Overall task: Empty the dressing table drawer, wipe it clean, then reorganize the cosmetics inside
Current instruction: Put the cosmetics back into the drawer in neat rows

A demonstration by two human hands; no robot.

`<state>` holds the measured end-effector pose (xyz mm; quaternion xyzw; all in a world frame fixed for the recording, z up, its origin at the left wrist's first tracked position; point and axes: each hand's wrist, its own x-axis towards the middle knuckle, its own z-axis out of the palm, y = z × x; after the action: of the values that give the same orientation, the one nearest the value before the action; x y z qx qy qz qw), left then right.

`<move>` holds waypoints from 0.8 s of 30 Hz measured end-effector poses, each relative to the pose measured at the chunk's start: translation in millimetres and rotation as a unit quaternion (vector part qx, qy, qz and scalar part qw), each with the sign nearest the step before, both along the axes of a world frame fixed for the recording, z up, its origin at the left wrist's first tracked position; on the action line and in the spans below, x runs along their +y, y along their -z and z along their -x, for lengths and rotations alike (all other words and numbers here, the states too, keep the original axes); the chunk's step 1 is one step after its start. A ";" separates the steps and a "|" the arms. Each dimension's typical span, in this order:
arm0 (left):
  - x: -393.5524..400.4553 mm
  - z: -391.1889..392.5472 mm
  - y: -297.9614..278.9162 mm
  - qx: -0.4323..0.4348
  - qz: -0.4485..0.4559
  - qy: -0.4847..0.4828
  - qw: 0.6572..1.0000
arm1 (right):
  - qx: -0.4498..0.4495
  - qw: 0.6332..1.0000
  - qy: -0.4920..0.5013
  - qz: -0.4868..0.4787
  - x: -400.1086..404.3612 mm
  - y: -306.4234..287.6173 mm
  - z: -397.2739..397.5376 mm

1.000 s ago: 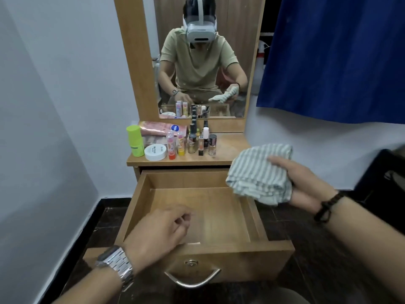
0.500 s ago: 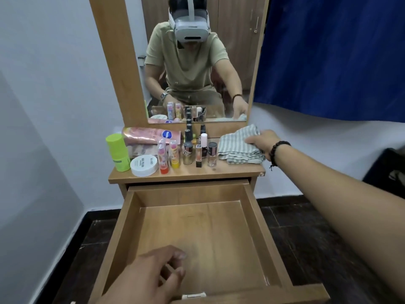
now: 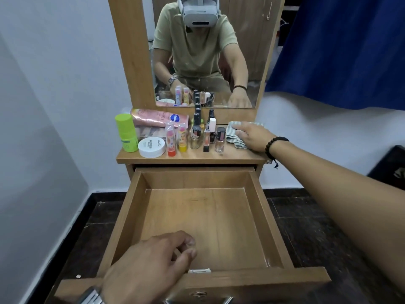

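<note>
The wooden drawer (image 3: pixel 270 218) is pulled out with nothing inside it. My left hand (image 3: pixel 151 262) hovers over its front edge, fingers curled in and holding nothing. On the right end of the dressing table top (image 3: pixel 236 156) lies the striped cloth (image 3: pixel 247 124); my right hand (image 3: pixel 253 137) rests flat on it, fingers stretched out. The cosmetics stand on the top's left and middle: a green bottle (image 3: pixel 126 133), a white jar (image 3: pixel 151 147), a pink tube (image 3: pixel 157 117) lying down, two lip balm sticks (image 3: pixel 171 139) and several nail polish bottles (image 3: pixel 196 137).
A mirror (image 3: pixel 206 51) in a wooden frame rises behind the table top and reflects a person in a headset. A blue curtain (image 3: pixel 350 51) hangs at the right. White walls close in on the left, over a dark floor (image 3: pixel 306 227). A dark object (image 3: pixel 392 165) sits low at the far right.
My right hand carried the striped cloth from above the drawer to the table top and set it down, now lying flat on it. The view shifted closer and downward.
</note>
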<state>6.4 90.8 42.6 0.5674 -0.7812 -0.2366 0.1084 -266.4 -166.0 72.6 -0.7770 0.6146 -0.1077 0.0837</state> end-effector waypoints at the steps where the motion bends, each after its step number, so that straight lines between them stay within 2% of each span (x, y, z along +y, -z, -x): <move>1: 0.5 -0.3 0.0 0.000 -0.001 0.002 1.000 | -0.001 1.000 -0.003 -0.007 -3.5 0.0 -0.3; 8: -3.9 -1.8 3.9 -0.002 -0.039 0.011 0.999 | 0.003 0.999 -0.007 -0.043 -8.6 -1.7 2.4; 10: -3.9 -2.2 4.2 -0.011 -0.044 0.017 0.999 | 0.000 1.000 0.015 -0.021 -1.3 -4.5 0.6; 11: -4.0 -2.7 4.9 -0.015 -0.045 0.019 0.999 | -0.014 0.999 0.048 0.018 4.3 -6.4 -0.8; 13: -4.8 -3.0 5.7 -0.025 -0.048 0.018 0.998 | -0.140 0.973 0.140 0.121 21.8 -16.2 -6.2; 15: -5.3 -3.7 6.2 -0.030 -0.058 0.020 0.998 | -0.278 0.925 0.186 0.183 45.4 -28.6 -12.5; 19: -6.7 -3.9 7.2 -0.028 -0.053 0.012 0.998 | -0.363 0.898 0.134 0.208 103.8 -27.1 -27.8; 22: -9.1 -5.7 9.7 0.011 -0.063 0.008 0.998 | -0.362 0.907 0.085 0.199 148.5 -10.4 -38.0; 24: -10.3 -8.2 10.8 0.070 -0.071 0.005 0.995 | -0.346 0.921 0.050 0.170 171.1 -1.5 -42.4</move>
<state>14.6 80.5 31.8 0.5519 -0.7556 -0.3313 0.1211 -224.0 5.1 74.1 -0.6621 0.5577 -0.4767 0.1525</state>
